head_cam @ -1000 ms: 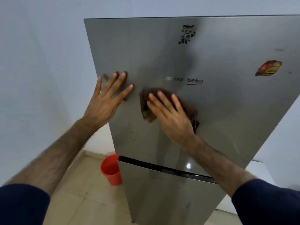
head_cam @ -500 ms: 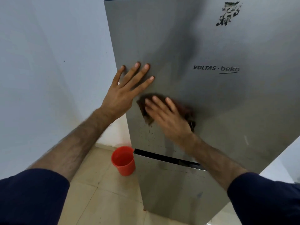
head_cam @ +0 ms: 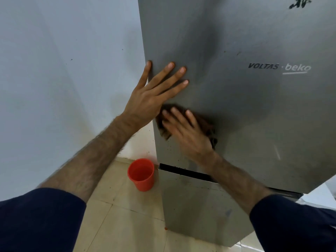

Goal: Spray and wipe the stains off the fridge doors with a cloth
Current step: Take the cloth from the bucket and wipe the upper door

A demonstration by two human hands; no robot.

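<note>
The grey steel upper fridge door [head_cam: 245,110] fills the right side of the head view. My right hand [head_cam: 189,135] presses a brown cloth [head_cam: 207,126] flat against the door near its lower left corner, fingers spread over the cloth. My left hand [head_cam: 154,95] lies flat and open on the door's left edge, just above the cloth, thumb wrapped around the edge. Small dark specks [head_cam: 170,148] dot the door below the cloth. A black smear [head_cam: 300,2] sits at the top right. The lower door [head_cam: 196,211] starts under a dark gap.
A red plastic cup [head_cam: 141,174] stands on the beige tiled floor [head_cam: 116,224] to the left of the fridge, against the pale wall [head_cam: 63,79]. The brand lettering [head_cam: 280,67] is on the upper door to the right.
My right hand has slid the cloth down and left across the upper door toward its left edge. My left hand stays flat on the door. The camera has turned left and down.
</note>
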